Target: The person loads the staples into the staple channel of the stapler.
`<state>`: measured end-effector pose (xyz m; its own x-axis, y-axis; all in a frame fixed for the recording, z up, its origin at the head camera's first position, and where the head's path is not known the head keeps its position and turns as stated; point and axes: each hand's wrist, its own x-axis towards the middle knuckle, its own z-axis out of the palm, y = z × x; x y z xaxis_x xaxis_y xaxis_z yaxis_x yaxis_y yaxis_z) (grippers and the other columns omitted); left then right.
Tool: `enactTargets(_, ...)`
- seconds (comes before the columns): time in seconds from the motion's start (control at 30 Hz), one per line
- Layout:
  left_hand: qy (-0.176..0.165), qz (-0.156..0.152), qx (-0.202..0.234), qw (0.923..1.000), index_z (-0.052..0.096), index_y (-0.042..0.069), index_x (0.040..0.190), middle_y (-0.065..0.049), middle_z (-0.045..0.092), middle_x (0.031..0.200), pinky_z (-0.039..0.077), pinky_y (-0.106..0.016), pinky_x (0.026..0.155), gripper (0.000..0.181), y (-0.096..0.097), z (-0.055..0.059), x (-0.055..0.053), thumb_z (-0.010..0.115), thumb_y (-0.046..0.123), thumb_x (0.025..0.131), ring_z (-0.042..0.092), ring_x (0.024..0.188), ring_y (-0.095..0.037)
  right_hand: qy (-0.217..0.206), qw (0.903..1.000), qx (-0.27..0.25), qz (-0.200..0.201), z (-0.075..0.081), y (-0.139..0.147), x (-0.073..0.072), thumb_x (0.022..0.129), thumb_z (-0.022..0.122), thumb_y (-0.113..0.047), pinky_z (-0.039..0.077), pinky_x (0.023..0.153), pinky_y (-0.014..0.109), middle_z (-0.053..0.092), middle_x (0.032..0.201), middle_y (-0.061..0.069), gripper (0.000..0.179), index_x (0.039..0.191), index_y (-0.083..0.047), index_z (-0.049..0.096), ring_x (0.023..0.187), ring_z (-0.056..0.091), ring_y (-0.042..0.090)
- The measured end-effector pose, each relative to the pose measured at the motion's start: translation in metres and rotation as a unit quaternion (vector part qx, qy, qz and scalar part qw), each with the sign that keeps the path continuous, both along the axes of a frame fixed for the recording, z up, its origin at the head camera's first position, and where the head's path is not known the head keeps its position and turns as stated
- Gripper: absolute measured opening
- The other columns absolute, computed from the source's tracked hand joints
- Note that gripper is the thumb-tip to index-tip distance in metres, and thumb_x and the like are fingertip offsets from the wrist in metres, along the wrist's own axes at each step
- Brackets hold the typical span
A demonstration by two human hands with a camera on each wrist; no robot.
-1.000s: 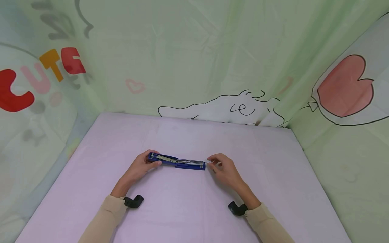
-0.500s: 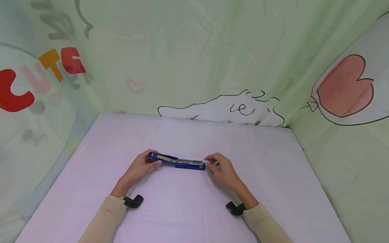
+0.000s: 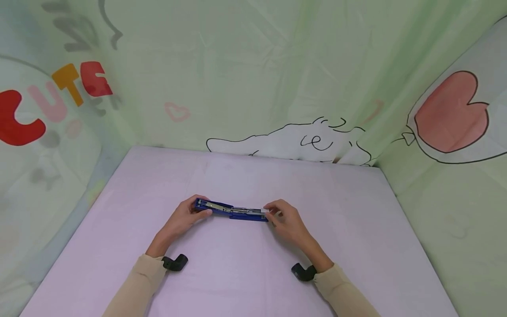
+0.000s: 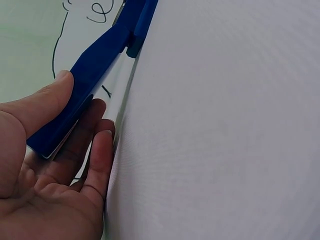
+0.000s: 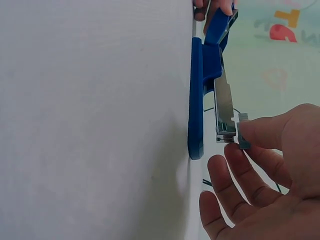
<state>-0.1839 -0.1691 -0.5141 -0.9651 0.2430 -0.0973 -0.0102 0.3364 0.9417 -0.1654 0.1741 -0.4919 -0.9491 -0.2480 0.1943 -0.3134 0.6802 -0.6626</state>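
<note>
- Head view: one blue stapler point(image 3: 231, 211), swung open, at the middle of the pale tabletop point(image 3: 237, 273).
- Left hand point(image 3: 185, 219): I see its thumb and fingers gripping the stapler's raised arm.
- Right hand point(image 3: 289, 222): I see it pinching one small silvery strip point(image 5: 243, 118) just beside the free end of the metal rail point(image 5: 224, 107).
- Backdrop: pale green cloth point(image 3: 237, 66), printed with coloured letters point(image 3: 67, 79) and a heart balloon point(image 3: 451, 116).

Stapler point(image 3: 233, 213) btwn LH point(image 3: 183, 216), RH point(image 3: 288, 221); tbl point(image 3: 237, 273) under
</note>
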Motion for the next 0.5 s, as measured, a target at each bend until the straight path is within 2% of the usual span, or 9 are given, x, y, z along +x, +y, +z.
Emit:
enactTargets(0.27, -0.006, -0.004, 0.004, 1.0000, 0.062, 0.010, 0.137, -0.019, 0.070, 0.134, 0.049, -0.022, 0.083, 0.044, 0.0001, -0.0019, -0.0004, 0.078, 0.026, 0.099, 0.062, 0.101, -0.016, 0.004, 1.0000, 0.002, 0.007, 0.0000, -0.0028, -0.0022, 0.099, 0.074, -0.007, 0.057, 0.089, 0.041, 0.073, 0.112, 0.007, 0.017, 0.116, -0.007, 0.074, 0.100, 0.069, 0.022)
enactTargets(0.5, -0.007, -0.004, 0.005, 1.0000, 0.062, 0.010, 0.137, -0.018, 0.070, 0.134, 0.050, -0.021, 0.084, 0.044, -0.0003, -0.0035, -0.0019, 0.078, 0.027, 0.099, 0.063, 0.103, -0.015, -0.011, 0.9999, -0.001, 0.004, 0.0008, -0.0060, -0.0030, 0.098, 0.074, -0.008, 0.057, 0.090, 0.043, 0.073, 0.112, 0.007, 0.017, 0.115, -0.008, 0.074, 0.100, 0.068, 0.022)
